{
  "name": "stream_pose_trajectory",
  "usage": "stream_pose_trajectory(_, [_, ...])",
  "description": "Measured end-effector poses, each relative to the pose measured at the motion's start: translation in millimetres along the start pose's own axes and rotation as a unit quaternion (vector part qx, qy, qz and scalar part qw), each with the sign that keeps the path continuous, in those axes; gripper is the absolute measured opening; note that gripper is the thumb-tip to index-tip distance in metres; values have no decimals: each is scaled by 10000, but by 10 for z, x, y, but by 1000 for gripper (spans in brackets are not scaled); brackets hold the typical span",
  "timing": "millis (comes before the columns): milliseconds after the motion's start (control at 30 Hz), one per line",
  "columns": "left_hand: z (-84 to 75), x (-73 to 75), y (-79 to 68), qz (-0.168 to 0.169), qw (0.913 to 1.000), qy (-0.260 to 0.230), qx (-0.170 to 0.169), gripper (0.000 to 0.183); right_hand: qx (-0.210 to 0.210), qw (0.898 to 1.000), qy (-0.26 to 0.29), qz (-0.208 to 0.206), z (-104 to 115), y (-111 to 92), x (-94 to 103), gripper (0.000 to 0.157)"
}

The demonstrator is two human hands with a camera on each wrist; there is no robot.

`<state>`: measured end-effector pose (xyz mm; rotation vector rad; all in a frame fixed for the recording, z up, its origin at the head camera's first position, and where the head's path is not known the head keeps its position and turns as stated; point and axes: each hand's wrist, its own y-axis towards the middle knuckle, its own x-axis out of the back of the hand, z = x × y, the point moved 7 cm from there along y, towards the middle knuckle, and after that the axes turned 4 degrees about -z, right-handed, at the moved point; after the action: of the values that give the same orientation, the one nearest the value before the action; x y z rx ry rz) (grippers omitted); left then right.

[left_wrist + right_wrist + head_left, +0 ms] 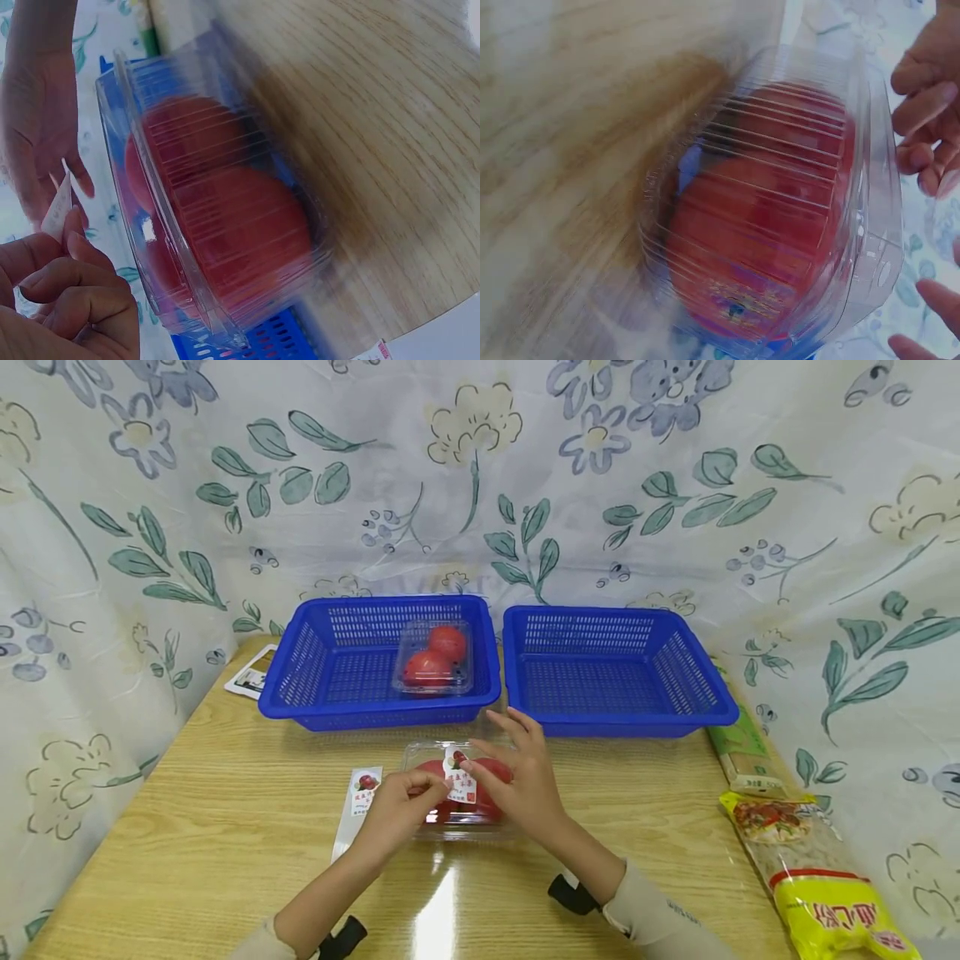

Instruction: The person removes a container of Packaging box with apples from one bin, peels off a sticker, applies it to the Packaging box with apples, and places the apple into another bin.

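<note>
My left hand [401,806] pinches a white label [461,789] with a red fruit picture and red lettering, between thumb and forefinger. The label hangs over a closed clear plastic clamshell box [480,835] in the middle of the table. Large red tomatoes [232,232] fill that box. My right hand [528,785] is at the label's other side, thumb tip at its edge and fingers spread over the lid. A white backing strip [347,831] bearing another label lies left of the box, partly behind my left hand.
Behind the box stand two blue baskets. The left basket [300,697] holds another clear box of tomatoes [431,667]; the right basket [622,718] is beside it. A white packet [251,677] lies at far left. Green [750,747] and yellow food bags [825,893] line the right edge.
</note>
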<state>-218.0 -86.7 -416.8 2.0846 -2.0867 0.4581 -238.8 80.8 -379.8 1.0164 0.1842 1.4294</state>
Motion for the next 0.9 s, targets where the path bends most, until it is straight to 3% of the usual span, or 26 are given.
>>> stream_pose_trajectory(167, [-40, -13, -8, -15, 9996, 158, -237, 12, -824, 9941, 620, 326, -123, 9, -47, 14])
stream_pose_trajectory(333, [-65, -49, -11, -11, 9975, 543, -448, 9, -1262, 9880, 808, 380, -226, 4, -76, 6])
stream_pose_trajectory(567, [-93, -44, 0, -121, 9919, 1192, -430, 9, -1406, 9863, 766, 401, -272, 10, -94, 8])
stream_pose_trajectory(900, [-13, -26, 65, 63, 9946, 1036, -71, 11, -1340, 9884, 607, 366, -299, -3, -126, 5])
